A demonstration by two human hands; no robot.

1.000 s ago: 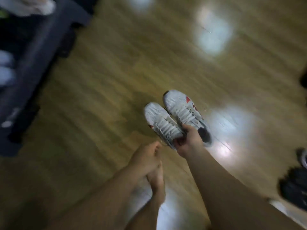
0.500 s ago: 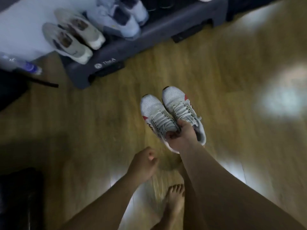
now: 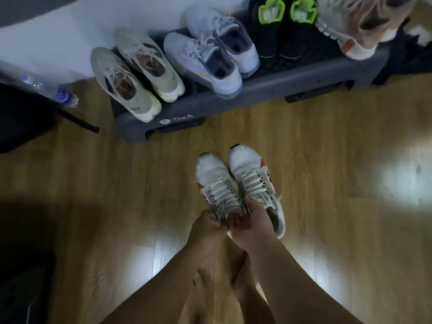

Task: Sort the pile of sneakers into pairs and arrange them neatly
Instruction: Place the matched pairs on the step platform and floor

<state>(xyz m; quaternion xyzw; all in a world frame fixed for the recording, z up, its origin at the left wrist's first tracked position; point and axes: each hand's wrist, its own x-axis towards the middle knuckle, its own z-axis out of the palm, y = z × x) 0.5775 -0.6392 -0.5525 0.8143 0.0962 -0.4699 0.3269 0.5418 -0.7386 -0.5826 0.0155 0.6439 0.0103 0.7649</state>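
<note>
Two white sneakers with red marks hang side by side above the wooden floor, toes pointing away from me. My left hand (image 3: 205,226) grips the heel end of the left white sneaker (image 3: 216,183). The right white sneaker (image 3: 251,176) is held at its collar by my right hand (image 3: 249,224). On the grey step platform (image 3: 268,86) ahead stand pairs in a row: cream sneakers (image 3: 135,73), pale blue sneakers (image 3: 210,50), black sneakers with neon green linings (image 3: 282,26), and a white and peach sneaker (image 3: 357,24) at the far right.
A plastic water bottle (image 3: 50,90) lies on the floor left of the platform, beside a dark bag (image 3: 23,118). My bare feet (image 3: 217,284) are below my hands. A dark object (image 3: 21,288) fills the lower left corner.
My view has swung onto the platform with the paired shoes. My left hand, empty before, has come up and taken the left white sneaker, which my right hand held together with the other.
</note>
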